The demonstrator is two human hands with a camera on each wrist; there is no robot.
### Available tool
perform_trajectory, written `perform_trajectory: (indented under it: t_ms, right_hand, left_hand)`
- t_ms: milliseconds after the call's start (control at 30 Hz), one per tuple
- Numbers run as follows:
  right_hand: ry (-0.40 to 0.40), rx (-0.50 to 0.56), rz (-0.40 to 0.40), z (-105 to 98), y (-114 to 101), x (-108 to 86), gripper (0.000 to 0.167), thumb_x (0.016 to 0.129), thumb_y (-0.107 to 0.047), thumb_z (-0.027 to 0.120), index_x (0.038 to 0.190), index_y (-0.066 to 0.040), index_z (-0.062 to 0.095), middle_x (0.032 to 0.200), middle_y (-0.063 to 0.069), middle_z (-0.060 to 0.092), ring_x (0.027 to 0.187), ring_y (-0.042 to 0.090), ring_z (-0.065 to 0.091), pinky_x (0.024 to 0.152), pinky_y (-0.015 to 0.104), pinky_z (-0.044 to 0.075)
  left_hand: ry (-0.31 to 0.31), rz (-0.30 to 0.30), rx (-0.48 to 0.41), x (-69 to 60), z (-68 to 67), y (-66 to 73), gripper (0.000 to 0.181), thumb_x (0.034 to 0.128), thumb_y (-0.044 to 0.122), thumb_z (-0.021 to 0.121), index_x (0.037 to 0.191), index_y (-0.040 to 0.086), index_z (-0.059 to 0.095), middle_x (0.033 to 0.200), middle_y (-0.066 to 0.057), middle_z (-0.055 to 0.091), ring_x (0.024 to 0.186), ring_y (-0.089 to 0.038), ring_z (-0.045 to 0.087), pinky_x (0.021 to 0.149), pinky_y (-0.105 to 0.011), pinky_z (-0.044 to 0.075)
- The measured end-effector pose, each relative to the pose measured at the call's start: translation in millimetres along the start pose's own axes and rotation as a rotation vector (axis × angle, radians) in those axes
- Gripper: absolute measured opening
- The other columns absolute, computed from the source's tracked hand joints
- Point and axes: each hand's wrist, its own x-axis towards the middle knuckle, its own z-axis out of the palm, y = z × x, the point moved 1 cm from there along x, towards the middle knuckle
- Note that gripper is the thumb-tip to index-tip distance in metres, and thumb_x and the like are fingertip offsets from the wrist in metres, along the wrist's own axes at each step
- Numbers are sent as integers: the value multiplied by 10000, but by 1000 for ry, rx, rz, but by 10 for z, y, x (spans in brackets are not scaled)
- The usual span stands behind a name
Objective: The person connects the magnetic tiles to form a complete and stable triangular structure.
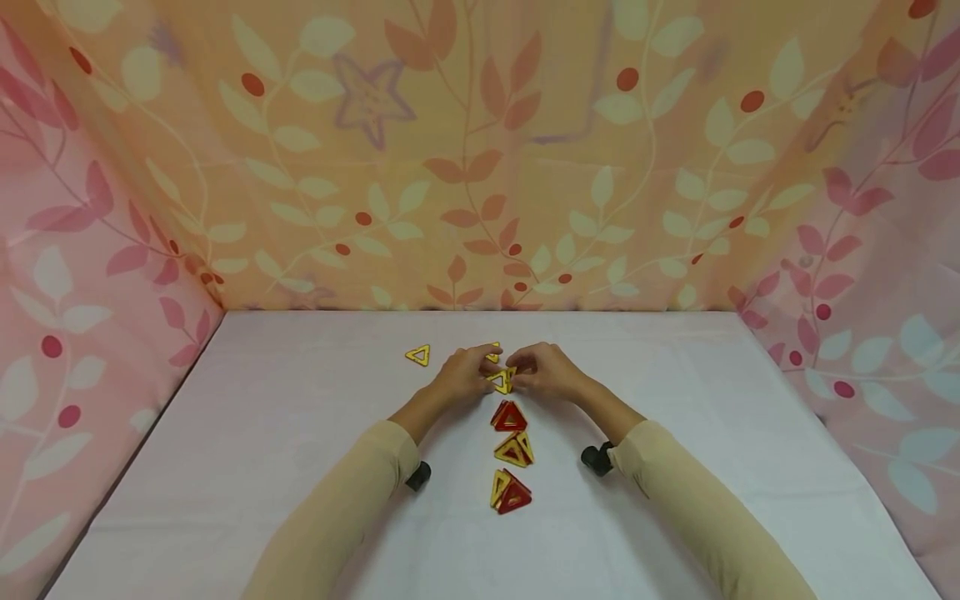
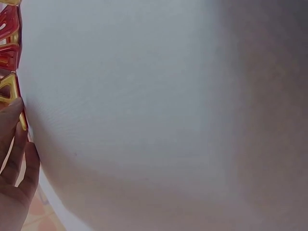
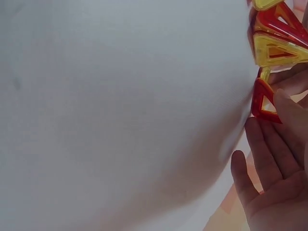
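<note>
My left hand [image 1: 463, 373] and right hand [image 1: 551, 371] meet over the far middle of the table. Between their fingertips stand yellow triangular building tiles [image 1: 505, 384] with open centres. In the left wrist view, the left thumb and fingers pinch a yellow triangular tile [image 2: 13, 86]. The right wrist view has the right thumb and fingers holding a red triangular tile [image 3: 258, 96], with a yellow edge behind it. Another yellow tile [image 1: 492, 357] lies just beyond the left fingers, partly hidden by them.
Toward me, in a column, sit a red tile group [image 1: 510, 417], a yellow-and-red group [image 1: 513, 451] and a red group with yellow [image 1: 515, 498]. One loose yellow tile [image 1: 426, 357] lies at the far left. Patterned cloth [image 1: 465, 250] walls surround the white table [image 1: 247, 450].
</note>
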Motion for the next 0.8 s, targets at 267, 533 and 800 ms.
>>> perform_trajectory:
  t_ms: [267,533,800]
  right_hand:
    - [-5,-31,-20,3,-2,33,252,864,-83,773,1099,-7,723,1005,60,737,932,179,680,876,378,539]
    - [-9,-64,-16,1,-8,69,262,855,-148,793,1080,-26,737,961,25,739,889,142,672,850,362,535]
    - [-2,-82,-4,21,7,80,275,850,-170,801,1084,-39,741,957,14,739,883,136,668,850,367,529]
  left_hand:
    - [-7,-2,6,0,2,-7,606,856,14,758,1413,59,525,1154,-56,725,1244,-261,569,1140,-501,265]
    - [2,22,13,-5,-1,-4,596,845,12,767,1395,37,538,1137,-60,730,1231,-265,584,1133,-517,272]
    - [1,30,-8,-5,-12,-39,582,844,11,765,1383,39,549,1136,-50,731,1213,-240,603,1130,-511,281]
